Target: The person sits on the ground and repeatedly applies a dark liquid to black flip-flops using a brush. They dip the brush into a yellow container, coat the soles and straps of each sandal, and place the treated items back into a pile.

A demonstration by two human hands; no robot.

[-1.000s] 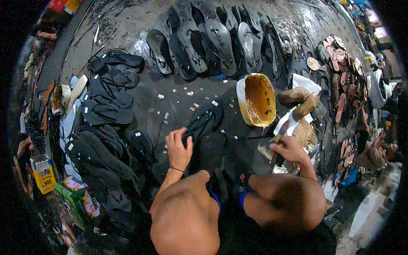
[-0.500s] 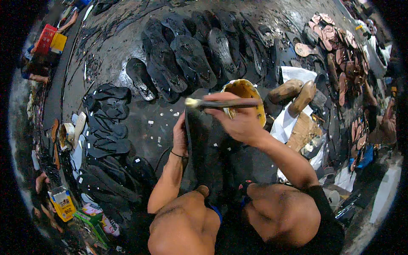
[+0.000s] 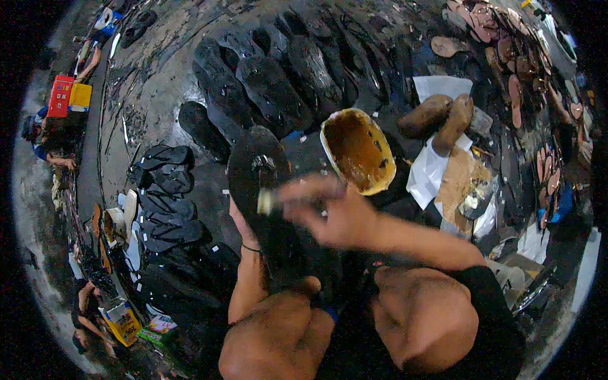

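Over the sole [image 3: 255, 166] the left hand [image 3: 243, 227] grips, the right hand [image 3: 335, 215] clasps a brush [image 3: 266, 201], lower than before.

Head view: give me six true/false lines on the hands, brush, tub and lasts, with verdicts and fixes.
1. The left hand holds a sole. True.
2. The right hand holds a brush. True.
3. Two wooden lasts lie right of the tub. True.
4. The brush tip is inside the tub. False: it is at the sole; blur hides whether they touch.
5. The held sole is pink. False: it is black.
6. The tub is lidded. False: it is open.
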